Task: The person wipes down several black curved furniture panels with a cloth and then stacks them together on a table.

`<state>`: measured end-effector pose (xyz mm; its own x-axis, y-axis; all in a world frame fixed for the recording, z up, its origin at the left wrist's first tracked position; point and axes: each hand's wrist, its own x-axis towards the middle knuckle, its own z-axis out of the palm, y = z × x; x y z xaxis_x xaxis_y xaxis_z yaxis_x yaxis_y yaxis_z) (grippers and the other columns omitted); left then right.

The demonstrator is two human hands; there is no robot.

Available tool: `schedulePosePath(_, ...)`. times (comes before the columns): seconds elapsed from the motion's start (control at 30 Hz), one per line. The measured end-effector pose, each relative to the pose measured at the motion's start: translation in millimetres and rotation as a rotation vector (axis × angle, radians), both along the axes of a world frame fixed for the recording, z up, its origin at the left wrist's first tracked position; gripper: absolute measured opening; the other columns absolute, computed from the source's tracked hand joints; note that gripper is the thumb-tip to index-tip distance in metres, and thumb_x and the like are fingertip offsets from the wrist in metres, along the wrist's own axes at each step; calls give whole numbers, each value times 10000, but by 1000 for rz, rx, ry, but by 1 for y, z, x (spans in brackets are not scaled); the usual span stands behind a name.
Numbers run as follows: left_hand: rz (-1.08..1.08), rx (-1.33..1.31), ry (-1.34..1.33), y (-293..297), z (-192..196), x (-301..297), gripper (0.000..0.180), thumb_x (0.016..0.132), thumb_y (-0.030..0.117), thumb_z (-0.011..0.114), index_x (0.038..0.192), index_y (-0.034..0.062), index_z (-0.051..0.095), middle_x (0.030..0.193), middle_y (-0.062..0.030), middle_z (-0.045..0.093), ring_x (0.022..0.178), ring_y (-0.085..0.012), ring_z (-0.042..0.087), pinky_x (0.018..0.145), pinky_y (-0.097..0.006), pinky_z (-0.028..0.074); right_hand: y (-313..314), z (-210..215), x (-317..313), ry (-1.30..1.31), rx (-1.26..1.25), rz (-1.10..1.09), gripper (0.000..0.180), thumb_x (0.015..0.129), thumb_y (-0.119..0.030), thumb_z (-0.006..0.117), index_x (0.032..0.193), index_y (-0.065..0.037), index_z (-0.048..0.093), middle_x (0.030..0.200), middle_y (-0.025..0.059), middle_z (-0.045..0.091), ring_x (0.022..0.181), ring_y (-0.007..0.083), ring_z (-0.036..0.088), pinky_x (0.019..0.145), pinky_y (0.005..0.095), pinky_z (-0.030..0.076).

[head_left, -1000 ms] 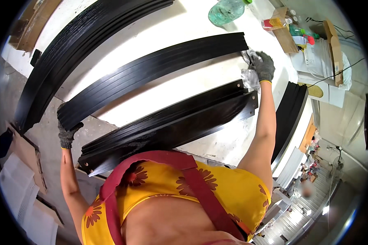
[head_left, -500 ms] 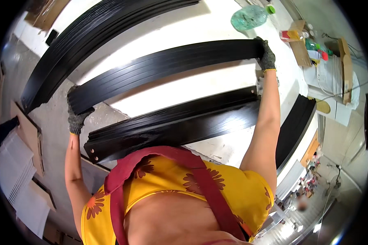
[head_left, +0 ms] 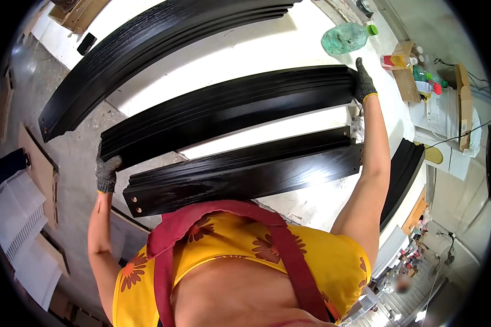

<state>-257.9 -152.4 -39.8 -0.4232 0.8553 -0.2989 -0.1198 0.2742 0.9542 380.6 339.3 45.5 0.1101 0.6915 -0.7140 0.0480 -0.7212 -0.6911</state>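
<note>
Curved black piece (head_left: 218, 111): we're turning it from its flatter view, so we're facing its stepped side, over the white surface (head_left: 283, 46).
Left grip (head_left: 107, 171): we're clamping its left end.
Right grip (head_left: 366, 83): we're touching its right end; whether we're clamping, we can't tell.

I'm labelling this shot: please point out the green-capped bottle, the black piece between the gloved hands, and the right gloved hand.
Green-capped bottle (head_left: 343, 39): head view, on its green body.
Black piece (head_left: 229, 106): head view, midway along its length.
Right gloved hand (head_left: 366, 85): head view, on dark fabric above the yellow edge.
</note>
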Motion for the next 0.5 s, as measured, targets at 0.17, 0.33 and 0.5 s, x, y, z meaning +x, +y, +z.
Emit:
schedulePosePath(0.17, 317, -107, -258, -33, -2, -22, 404, 867, 230, 653, 1192, -4, 601, 1177, -77, 630, 1033, -202, 608, 979, -306, 443, 2, 2, -39, -316, 63, 316, 713, 842, -704, 497, 1168, -84, 631, 981, 96, 662, 889, 197, 590, 719, 311, 476)
schedulePosePath(0.33, 351, -225, -446, -55, 16, -49, 342, 856, 291, 680, 1110, 68, 634, 1084, -58, 656, 983, -186, 617, 890, -325, 482, 12, 17, -59, 54, -165, 519, 780, 825, -733, 475, 1268, -98, 560, 1068, 45, 653, 865, 158, 566, 756, 337, 414)
schedulePosePath(0.5, 397, -234, -451, -57, 25, -44, 357, 838, 328, 699, 1093, 88, 630, 1060, -55, 659, 969, -191, 622, 873, -335, 493, -40, 27, -45, -379, 49, 371, 822, 810, -757, 455, 1359, -146, 498, 1255, 40, 585, 1100, 216, 524, 920, 435, 379)
